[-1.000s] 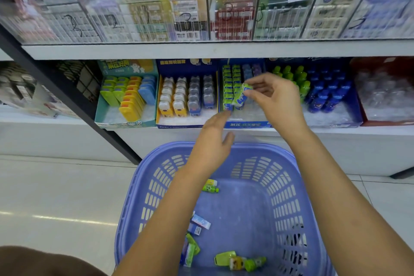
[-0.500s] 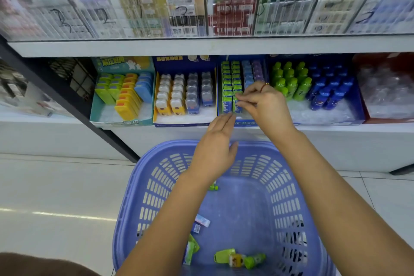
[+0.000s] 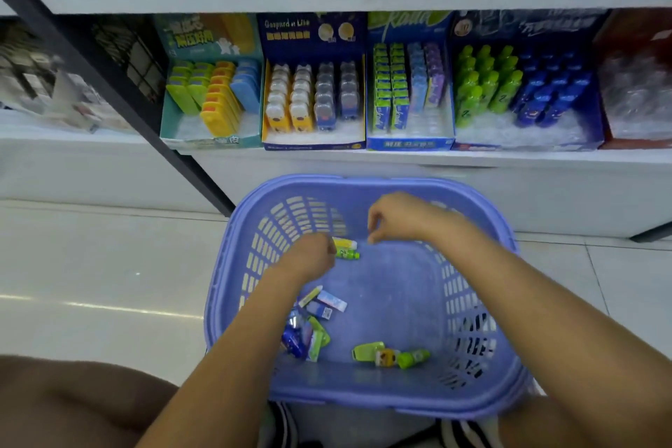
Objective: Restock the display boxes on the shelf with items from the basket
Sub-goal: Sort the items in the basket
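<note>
The basket [image 3: 363, 185], lilac plastic with slotted walls, stood on the floor [image 3: 91, 265] just in front of the low shelf [image 3: 363, 158], and both hands were down inside it. The left hand [image 3: 311, 256] was at the far left of the basket floor, fingers curled down onto the left ends of a yellow piece [image 3: 346, 243] and a green bottle [image 3: 350, 254] lying side by side. It was too blurred for me to tell whether it gripped them or only touched them. The right hand [image 3: 398, 216] hung just right of those two, apart from them, fingers curled under, nothing showing in them. Nearer, by the left forearm, lay a loose heap of packs [image 3: 312, 333], and along the near wall a green case [image 3: 367, 351], a yellow case [image 3: 386, 357] and another bottle [image 3: 414, 358] lay in a row, touching. On the shelf the display boxes stood edge to edge: a teal box [image 3: 212, 142] at the left, a navy box [image 3: 312, 145], a blue box [image 3: 411, 144] of green, blue and purple packs, a box [image 3: 527, 146] of green and blue bottles, and a red box [image 3: 636, 144] at the far right.
</note>
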Motion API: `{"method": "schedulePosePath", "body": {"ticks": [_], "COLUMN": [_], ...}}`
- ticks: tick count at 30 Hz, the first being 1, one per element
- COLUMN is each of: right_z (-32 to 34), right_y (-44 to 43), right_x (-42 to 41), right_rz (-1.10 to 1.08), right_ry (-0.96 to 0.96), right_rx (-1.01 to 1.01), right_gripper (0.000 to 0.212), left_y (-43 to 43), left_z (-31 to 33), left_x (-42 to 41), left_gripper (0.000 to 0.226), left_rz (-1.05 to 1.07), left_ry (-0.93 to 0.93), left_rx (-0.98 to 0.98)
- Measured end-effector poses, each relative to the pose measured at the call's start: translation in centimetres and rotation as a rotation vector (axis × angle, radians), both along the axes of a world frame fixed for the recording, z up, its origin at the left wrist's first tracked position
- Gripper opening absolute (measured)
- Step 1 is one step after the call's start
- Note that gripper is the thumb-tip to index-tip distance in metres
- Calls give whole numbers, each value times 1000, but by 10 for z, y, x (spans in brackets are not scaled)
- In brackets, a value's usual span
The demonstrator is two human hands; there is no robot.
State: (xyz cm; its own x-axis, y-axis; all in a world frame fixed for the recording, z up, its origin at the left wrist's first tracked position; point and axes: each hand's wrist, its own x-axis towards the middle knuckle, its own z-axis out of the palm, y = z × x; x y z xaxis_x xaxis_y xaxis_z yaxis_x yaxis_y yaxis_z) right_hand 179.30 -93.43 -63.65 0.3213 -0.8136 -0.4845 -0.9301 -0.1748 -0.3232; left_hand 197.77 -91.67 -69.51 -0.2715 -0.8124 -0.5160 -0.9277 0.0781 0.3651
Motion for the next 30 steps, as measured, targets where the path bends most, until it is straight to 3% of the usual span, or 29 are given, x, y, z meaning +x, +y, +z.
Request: {"method": "schedulePosePath", "body": {"ticks": [3, 6, 11, 18, 24, 27, 30], "right_z": [-59, -105, -141, -155, -166, -161, -153], "right_y": [39, 72, 96, 109, 111, 98, 81], "right_x": [19, 30, 34, 41, 39, 32, 24], "right_rz": [105, 180, 229, 261, 224, 182, 128], "right_ry": [84, 120, 123, 106, 152, 136, 121], "right_rx": [294, 438, 536, 564, 587, 521, 447], "right_gripper": [41, 49, 42, 32, 28, 29, 29], "left_y": [35, 56, 51, 64, 63, 62, 56], "left_z": [-43, -68, -78, -89, -96, -99, -100], "left_x": [13, 19, 24, 16, 12, 12, 17], "left_gripper": [35, 29, 32, 28, 38, 28, 34], "left_rz": [-214, -366, -413, -662, -632, -484, -344], "left_ry": [-124, -210, -214, -415, -478, -457, -483], "left_rx": [246, 325, 301, 245, 214, 209, 187]}}
